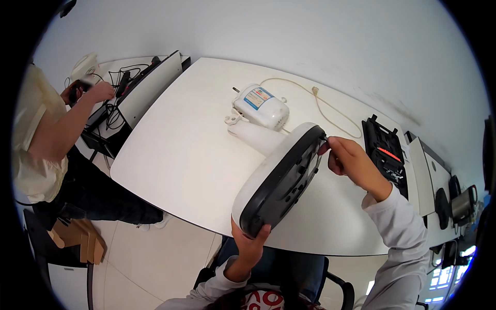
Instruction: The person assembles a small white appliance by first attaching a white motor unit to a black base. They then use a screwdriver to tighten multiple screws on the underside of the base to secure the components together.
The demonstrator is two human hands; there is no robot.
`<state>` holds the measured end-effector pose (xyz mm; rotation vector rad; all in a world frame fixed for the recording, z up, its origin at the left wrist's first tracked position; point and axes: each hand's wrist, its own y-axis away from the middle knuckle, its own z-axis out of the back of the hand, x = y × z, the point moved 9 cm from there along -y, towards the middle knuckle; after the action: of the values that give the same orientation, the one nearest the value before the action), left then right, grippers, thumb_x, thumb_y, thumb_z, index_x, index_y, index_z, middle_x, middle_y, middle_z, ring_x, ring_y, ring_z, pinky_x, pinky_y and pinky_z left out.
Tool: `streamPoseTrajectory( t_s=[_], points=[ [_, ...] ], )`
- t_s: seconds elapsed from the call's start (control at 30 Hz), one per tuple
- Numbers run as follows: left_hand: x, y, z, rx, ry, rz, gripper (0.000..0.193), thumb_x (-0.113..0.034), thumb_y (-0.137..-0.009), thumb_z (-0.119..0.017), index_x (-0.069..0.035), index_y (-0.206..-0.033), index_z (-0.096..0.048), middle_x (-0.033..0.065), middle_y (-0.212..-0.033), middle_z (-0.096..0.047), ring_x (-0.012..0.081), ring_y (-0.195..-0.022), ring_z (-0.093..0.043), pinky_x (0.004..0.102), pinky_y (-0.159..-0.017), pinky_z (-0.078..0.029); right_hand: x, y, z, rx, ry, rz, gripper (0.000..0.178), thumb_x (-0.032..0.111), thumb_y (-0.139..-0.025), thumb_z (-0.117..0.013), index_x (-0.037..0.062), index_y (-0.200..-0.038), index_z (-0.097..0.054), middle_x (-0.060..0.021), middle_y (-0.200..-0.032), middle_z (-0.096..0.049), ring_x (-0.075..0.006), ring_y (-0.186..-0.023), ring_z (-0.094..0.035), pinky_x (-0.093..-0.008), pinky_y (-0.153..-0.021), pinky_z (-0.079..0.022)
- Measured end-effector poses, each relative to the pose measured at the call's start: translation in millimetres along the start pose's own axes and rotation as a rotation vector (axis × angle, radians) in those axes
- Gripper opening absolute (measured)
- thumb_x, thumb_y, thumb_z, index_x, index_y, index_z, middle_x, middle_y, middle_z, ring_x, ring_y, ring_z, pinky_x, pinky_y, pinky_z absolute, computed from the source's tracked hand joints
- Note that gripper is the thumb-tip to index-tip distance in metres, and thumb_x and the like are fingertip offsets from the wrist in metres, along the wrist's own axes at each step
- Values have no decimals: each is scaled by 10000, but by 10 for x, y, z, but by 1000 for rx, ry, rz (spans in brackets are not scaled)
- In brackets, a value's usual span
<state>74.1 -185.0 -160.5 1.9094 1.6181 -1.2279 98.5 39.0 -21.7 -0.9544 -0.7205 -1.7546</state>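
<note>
A white table fan without blades lies on its side on the table, its round motor housing (264, 108) joined by a neck (257, 137) to an oval base. The fan base (279, 175) is white on top, with a black underside tilted toward me. My left hand (249, 243) grips the near end of the base, thumb on the black underside. At the far end, my right hand (349, 157) has its fingers pinched together against the black rim. Whatever small dark piece sits between those fingertips is too small to name.
The fan's cream power cord (330, 114) loops behind it on the white table (170, 150). An open black tool case (385, 152) with an orange-handled tool stands at the right. On the left, a co-worker (49, 129) handles an object beside a desk with black cables.
</note>
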Motion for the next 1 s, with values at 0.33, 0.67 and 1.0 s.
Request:
streamPoseTrajectory(
  t_s=[0.33, 0.67, 1.0],
  points=[
    [38, 2, 16, 19, 30, 17, 652, -65, -750, -706, 32, -1264, -316, 128, -1147, -505, 179, -1029, -518, 279, -871, -430, -50, -52, -49, 23, -93, -30, 385, 339, -960, -378, 62, -693, -409, -8, -482, -395, -139, -388, -339, -303, -401, -296],
    [10, 8, -16, 45, 25, -1, 624, -27, -766, -680, 36, -1264, -309, 136, -1143, -507, 171, -1024, -521, 274, -866, -433, 522, 163, -98, -366, 1427, 679, 161, 209, -867, -523, 81, -786, -467, -40, -576, -517, -218, -521, -543, -344, -477, -410],
    [-15, 25, -27, 9, 35, -3, 590, -26, -775, -674, 44, -1243, -322, 132, -1122, -519, 171, -998, -535, 277, -871, -435, 114, 56, -80, 73, -180, -3, 411, 354, -979, -288, 29, -888, -522, -9, -494, -412, -81, -458, -365, -218, -454, -311]
  ],
)
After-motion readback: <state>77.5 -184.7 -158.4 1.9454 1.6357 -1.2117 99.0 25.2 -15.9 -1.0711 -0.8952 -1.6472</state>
